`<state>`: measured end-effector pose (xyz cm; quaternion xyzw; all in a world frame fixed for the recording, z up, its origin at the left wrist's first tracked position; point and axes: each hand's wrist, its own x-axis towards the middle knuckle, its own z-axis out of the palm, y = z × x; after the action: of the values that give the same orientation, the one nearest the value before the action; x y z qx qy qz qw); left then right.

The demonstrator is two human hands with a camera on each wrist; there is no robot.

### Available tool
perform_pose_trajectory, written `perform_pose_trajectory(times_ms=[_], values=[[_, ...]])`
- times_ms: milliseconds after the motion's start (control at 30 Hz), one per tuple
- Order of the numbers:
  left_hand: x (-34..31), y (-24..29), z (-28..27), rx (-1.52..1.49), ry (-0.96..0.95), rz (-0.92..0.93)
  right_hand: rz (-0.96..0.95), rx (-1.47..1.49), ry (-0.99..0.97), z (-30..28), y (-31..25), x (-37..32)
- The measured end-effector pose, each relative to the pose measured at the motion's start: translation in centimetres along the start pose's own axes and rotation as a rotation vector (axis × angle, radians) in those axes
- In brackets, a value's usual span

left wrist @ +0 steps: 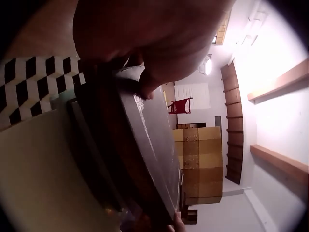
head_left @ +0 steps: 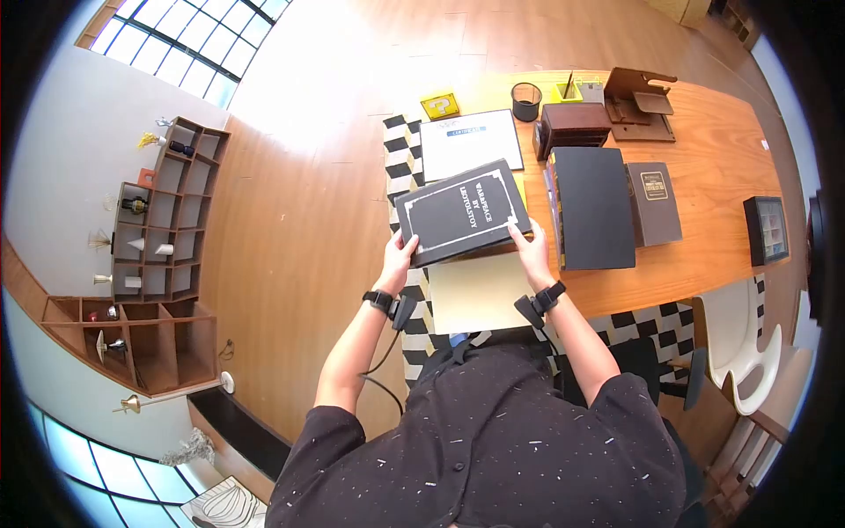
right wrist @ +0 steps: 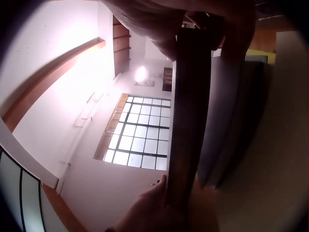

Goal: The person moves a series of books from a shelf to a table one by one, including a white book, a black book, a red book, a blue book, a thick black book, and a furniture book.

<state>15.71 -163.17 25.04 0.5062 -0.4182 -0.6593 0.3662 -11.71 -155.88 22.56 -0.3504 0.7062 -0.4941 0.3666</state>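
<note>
A black book [head_left: 458, 214] with silver lettering and a silver border is held up over the table in the head view. My left hand [head_left: 399, 257] grips its near left corner, thumb on the cover. At the near right corner my right hand [head_left: 531, 251] holds it the same way, fingers hidden underneath. The left wrist view shows the cover [left wrist: 152, 140] tilted, with the left thumb on top. In the right wrist view the thick dark edge of the book [right wrist: 188, 116] spans between both hands. Below it lies a cream sheet [head_left: 484, 299], partly covered by the book in the head view.
Right of the book stand a large black box-like volume [head_left: 594, 207] and a brown book [head_left: 656, 204]. Behind are a certificate [head_left: 471, 145], a yellow question-mark block [head_left: 440, 106], a mesh cup [head_left: 526, 101], a brown box [head_left: 574, 126] and a wooden stand [head_left: 641, 106]. A framed case [head_left: 767, 231] sits far right.
</note>
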Motion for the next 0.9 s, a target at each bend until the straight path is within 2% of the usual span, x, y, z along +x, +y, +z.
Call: perform_pose_trajectory(times_ms=[133, 167, 200, 233, 300, 367, 433, 500, 567, 633, 667, 700, 767, 900], values=[[2.7, -0.7, 0.8, 0.189, 0.09, 0.078, 0.065, -0.127, -0.006, 0.6, 0.9, 1.4], [3.3, -1.3, 0.6, 0.24, 0.143, 0.114, 0.028, -0.218, -0.011, 0.5, 1.5, 1.3], [3.7, -1.7, 0.3, 0.376, 0.112, 0.107, -0.008, -0.309, -0.017, 0.4, 1.4, 1.1], [3.9, -2.1, 0.0, 0.381, 0.115, 0.106, -0.006, -0.305, -0.02, 0.4, 1.3, 0.9], [3.7, -2.5, 0.0, 0.528, 0.174, 0.209, -0.156, -0.286, 0.04, 0.0, 1.2, 0.2], [1.9, -1.8, -0.5, 0.407, 0.161, 0.059, -0.159, -0.219, 0.029, -0.6, 1.3, -0.6], [-1.0, -0.4, -1.7, 0.427, 0.095, -0.162, -0.164, -0.147, 0.024, -1.5, 1.4, -1.1], [-4.1, -2.2, -5.0, 0.454, 0.013, -0.246, -0.076, -0.069, -0.035, -2.8, 1.2, -1.8], [-8.4, -6.2, -10.2, 0.742, -0.029, -0.167, -0.093, -0.028, -0.004, -4.4, -1.3, -3.1], [-14.3, -7.6, -13.5, 1.011, 0.014, -0.183, -0.241, -0.024, -0.067, -5.3, -2.6, -4.3], [-17.7, -8.2, -14.7, 1.125, 0.028, -0.224, -0.263, 0.118, -0.072, -4.7, -1.9, -4.6], [-20.9, -8.6, -15.5, 1.235, 0.05, -0.268, -0.269, 0.125, -0.087, -4.4, -1.6, -5.1], [-27.3, -8.9, -15.7, 1.309, 0.026, -0.434, 0.006, 0.287, -0.373, -3.7, -1.0, -6.0], [-38.6, -13.1, -14.1, 1.201, 0.093, -0.55, 0.044, 0.122, -0.695, 0.1, -1.1, -8.6]])
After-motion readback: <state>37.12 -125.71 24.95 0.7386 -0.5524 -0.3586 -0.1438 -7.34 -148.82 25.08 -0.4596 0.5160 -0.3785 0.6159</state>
